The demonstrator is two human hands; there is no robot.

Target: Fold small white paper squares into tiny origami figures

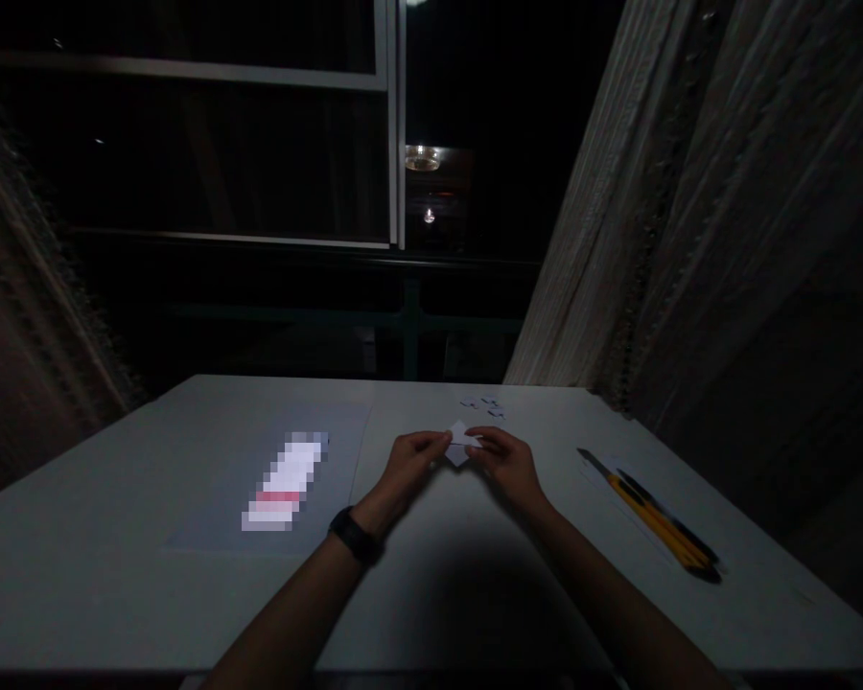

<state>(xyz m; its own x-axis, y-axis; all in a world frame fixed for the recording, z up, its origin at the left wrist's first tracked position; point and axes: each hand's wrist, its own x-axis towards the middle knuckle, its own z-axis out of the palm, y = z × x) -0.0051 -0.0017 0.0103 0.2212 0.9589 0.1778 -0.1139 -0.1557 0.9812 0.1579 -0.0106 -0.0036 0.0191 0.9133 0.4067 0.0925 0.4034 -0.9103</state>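
Between my two hands, a little above the white table, is a small folded piece of white paper (459,452), its outline roughly a diamond with a line across its middle. My left hand (415,462), with a dark watch (355,535) on the wrist, pinches its left corner. On the other side, the fingertips and thumb of my right hand (507,465) close on the right corner. Just beyond the fingers lie several small paper pieces (490,404) with dark marks, too dim to make out.
A bright, blurred-out phone-like screen (284,484) lies on a paper sheet (212,522) at left. On the right rest a yellow utility knife (647,513) and a dark pen-like object (665,513). Curtains (582,211) and a dark window stand behind the table (417,623).
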